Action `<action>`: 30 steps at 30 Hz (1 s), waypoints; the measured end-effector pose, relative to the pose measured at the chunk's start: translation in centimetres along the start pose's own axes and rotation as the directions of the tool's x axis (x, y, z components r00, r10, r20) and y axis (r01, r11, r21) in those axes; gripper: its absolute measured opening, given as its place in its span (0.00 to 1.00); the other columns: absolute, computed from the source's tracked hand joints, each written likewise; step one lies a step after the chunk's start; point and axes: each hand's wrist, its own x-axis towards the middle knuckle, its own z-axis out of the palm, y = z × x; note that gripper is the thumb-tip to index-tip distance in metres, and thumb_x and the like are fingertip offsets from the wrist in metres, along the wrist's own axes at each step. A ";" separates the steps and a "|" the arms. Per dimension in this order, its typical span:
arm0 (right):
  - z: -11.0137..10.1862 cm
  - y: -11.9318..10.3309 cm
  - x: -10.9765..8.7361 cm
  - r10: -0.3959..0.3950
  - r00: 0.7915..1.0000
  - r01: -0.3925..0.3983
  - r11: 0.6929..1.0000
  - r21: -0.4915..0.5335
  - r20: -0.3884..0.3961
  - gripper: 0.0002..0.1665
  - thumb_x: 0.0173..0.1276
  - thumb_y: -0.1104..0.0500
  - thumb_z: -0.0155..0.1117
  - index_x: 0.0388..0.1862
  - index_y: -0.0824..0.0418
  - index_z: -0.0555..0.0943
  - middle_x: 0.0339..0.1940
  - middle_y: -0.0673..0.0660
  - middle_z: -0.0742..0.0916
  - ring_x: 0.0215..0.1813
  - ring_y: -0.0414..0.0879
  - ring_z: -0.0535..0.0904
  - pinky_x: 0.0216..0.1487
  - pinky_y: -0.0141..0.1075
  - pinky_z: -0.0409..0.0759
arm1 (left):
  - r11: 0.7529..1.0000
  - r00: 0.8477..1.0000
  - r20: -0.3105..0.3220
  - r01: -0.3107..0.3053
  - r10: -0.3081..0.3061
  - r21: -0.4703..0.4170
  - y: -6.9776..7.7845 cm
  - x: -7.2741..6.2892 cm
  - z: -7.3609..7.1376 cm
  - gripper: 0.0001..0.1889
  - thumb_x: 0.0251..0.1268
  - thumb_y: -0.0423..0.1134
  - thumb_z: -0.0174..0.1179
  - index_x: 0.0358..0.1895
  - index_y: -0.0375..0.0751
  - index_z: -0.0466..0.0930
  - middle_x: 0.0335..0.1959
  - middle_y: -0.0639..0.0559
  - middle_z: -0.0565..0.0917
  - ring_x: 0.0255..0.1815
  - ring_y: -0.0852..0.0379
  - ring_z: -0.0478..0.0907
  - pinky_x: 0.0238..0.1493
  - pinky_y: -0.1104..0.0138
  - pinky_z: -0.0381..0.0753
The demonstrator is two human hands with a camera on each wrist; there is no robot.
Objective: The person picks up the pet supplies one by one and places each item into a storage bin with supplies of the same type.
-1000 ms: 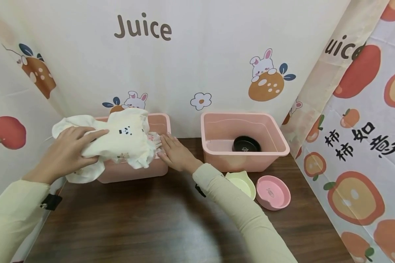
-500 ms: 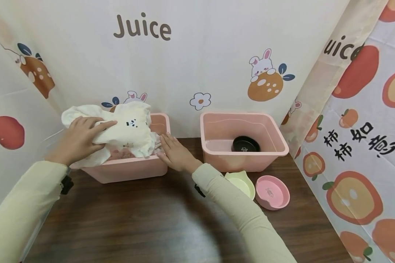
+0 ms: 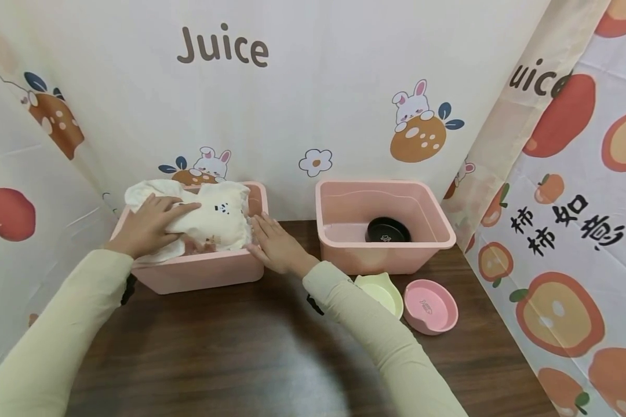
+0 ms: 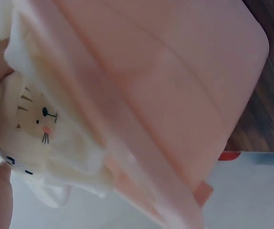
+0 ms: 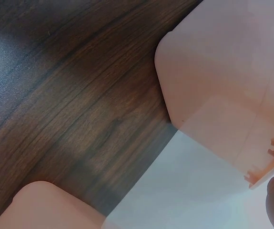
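A folded cream cloth (image 3: pixel 214 217) with a frilled edge and small animal prints lies over the top of the left pink bin (image 3: pixel 203 272). My left hand (image 3: pixel 153 226) grips it from the left side, thumb below and fingers spread across it. In the left wrist view, a cat face shows on the cloth (image 4: pixel 36 119) beside the bin's rim (image 4: pixel 117 114). My right hand (image 3: pixel 279 243) rests with straight fingers at the right end of that bin, by the cloth's edge. Pinkish stuff inside the bin is mostly hidden under the cloth.
A second pink bin (image 3: pixel 381 255) stands to the right, with a black round dish (image 3: pixel 388 230) inside. In front of it sit a pale green dish (image 3: pixel 381 292), partly behind my right sleeve, and a pink dish (image 3: pixel 430 307). Printed curtains surround the wooden table (image 3: pixel 271 347).
My left hand has carried the cloth rightward, from beyond the left bin's left end to over its opening, and it now lies lower. The right hand has stayed at the bin's end.
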 end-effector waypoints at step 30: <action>0.3 0.2 0.1 -0.012 1.000 0.012 1.000 -0.012 -0.015 0.40 0.79 0.41 0.31 0.77 0.68 0.48 0.78 0.62 0.53 0.79 0.53 0.41 0.77 0.39 0.40 | 0.883 0.793 0.519 0.448 -0.319 -0.142 0.0 0.6 3.0 0.45 0.64 0.62 0.53 0.76 0.41 0.48 0.73 0.25 0.44 0.73 0.25 0.39 0.65 0.31 0.41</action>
